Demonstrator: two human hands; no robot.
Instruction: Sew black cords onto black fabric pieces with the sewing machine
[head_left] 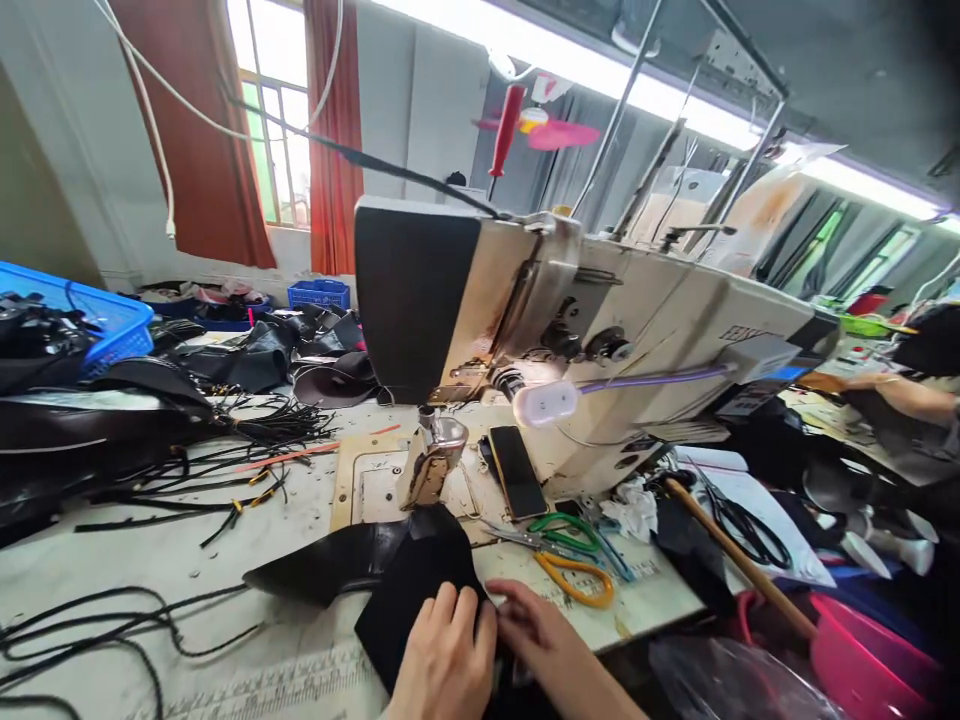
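A black leather piece [420, 585] lies at the front of the sewing machine bed, one panel smooth and shiny, the other matte. My left hand [448, 650] is closed on the matte part, fingers curled over it. At its right edge my right hand [541, 632] grips the same piece with bent fingers; the thumb is partly hidden. Just beyond the leather stands the post [435, 460] of the sewing machine [645, 310], under its lit lamp [546, 404]. To the right of my hands lie scissors [574, 580] with orange handles and another green-handled pair.
A phone [517, 472] rests beside the post. Black cords [112, 625] and dark leather parts [97, 430] cover the table's left side, with a blue basket [124, 335] behind. A wooden stick [739, 555] and a pink basin [862, 650] are at right. Another person's arm [892, 390] shows far right.
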